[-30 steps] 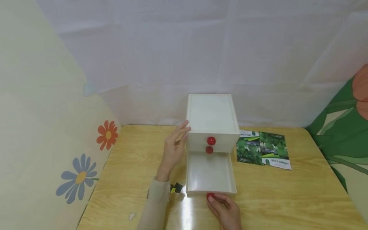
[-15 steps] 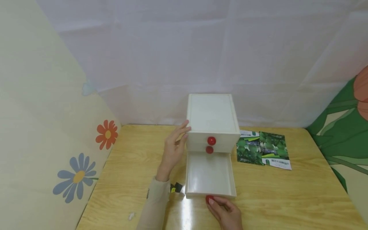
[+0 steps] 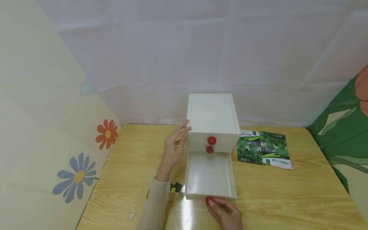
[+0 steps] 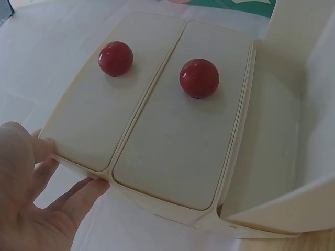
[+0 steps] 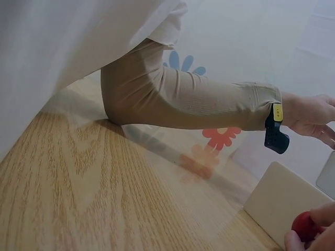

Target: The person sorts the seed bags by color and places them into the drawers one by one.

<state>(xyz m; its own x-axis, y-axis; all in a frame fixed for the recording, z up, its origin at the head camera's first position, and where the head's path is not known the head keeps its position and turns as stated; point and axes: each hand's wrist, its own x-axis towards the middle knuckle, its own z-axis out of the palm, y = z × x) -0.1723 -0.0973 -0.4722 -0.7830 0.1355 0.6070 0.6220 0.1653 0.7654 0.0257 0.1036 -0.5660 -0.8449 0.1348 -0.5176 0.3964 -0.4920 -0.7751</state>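
A white cabinet [image 3: 212,111] with red knobs stands on the table. Its bottom drawer [image 3: 211,179] is pulled out towards me, and no contents show in it. Thumb and fingers of my right hand [image 3: 227,212] pinch the red knob [image 3: 209,200] on that drawer's front. My left hand [image 3: 173,150] rests against the cabinet's left side near the front top edge, fingers fairly straight. In the left wrist view, the two upper drawers [image 4: 84,115] are closed, each with a round red knob [image 4: 199,78]. The right wrist view catches only part of my right hand [image 5: 324,230].
Green printed leaflets [image 3: 263,150] lie on the wooden table [image 3: 287,198], right of the cabinet. A black strap device with a yellow label [image 3: 176,187] is at my left wrist. Behind the cabinet hangs a white cloth [image 3: 172,64]; a flower-patterned panel [image 3: 57,127] borders the left.
The bottom drawer has slid slightly farther out towards me, with my right hand still pinching its knob. My left hand stays in place on the cabinet.
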